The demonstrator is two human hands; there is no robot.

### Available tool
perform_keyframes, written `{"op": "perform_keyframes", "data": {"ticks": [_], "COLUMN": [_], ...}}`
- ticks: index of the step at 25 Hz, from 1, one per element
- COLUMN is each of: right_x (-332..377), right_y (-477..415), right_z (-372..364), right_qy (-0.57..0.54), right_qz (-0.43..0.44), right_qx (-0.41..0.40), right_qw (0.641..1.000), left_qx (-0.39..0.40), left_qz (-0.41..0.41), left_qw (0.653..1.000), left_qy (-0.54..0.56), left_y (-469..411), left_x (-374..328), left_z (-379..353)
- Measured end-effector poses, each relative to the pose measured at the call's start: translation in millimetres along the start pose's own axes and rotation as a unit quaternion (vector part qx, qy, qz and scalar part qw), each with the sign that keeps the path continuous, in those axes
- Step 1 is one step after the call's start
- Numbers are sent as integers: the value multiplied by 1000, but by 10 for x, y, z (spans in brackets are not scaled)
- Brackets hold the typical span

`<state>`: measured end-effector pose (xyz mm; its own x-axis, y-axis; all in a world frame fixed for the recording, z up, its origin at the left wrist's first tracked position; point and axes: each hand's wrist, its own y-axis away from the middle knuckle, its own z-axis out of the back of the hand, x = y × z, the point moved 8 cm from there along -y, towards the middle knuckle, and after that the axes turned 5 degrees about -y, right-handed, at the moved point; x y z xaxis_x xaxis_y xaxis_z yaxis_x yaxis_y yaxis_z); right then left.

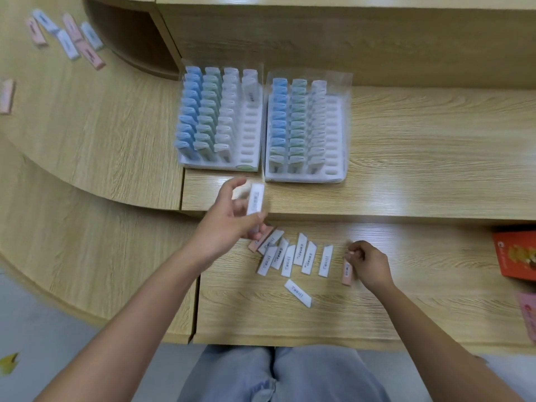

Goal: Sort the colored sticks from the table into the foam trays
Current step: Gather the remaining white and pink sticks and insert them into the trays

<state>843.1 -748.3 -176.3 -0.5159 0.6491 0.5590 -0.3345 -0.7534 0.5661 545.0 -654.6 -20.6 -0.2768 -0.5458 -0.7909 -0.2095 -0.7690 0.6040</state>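
On table point(406, 140), two trays: left tray point(251, 134), right tray point(333, 134), both with blue, green, white columns. Nearer, eight loose white sticks point(300, 248), one pink stick point(255, 245). Left hand point(229, 219) clamped on raised stick point(255, 198); right hand point(371, 265) pinching second pink stick point(347, 271) lying on table. Label print blurred, unreadable.

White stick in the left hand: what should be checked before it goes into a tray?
1. Grip: the left hand holds the white stick off the table: ok.
2. Free slots: the left tray has empty ones in its rightmost column: ok.
3. Colour match: standing white sticks fill that column's far end: ok.
4. Stick's label direction: blurred, cannot tell.
5. Right hand pinches a pink stick, away from the trays: ok.
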Motion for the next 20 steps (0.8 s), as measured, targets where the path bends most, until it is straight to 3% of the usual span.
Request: {"op": "perform_keyframes", "data": {"ticks": [4,9,13,20], "right_x": [-9,109,322,403], "right_y": [-41,22,66,39], "right_z": [-40,-117,-342,-508], "right_qy": [19,75,156,184], "right_qz": [3,26,47,45], "right_qx": [-13,-26,0,-12], "right_qw": [1000,997,987,982], "left_qx": [28,122,54,-123], "left_qz": [21,29,-37,-187], "left_qw": [999,992,984,929], "left_qy": [-28,-29,-163,-295], "left_y": [88,186,164,204], "left_x": [328,501,427,263], "left_z": [-171,-322,-232,-15]}}
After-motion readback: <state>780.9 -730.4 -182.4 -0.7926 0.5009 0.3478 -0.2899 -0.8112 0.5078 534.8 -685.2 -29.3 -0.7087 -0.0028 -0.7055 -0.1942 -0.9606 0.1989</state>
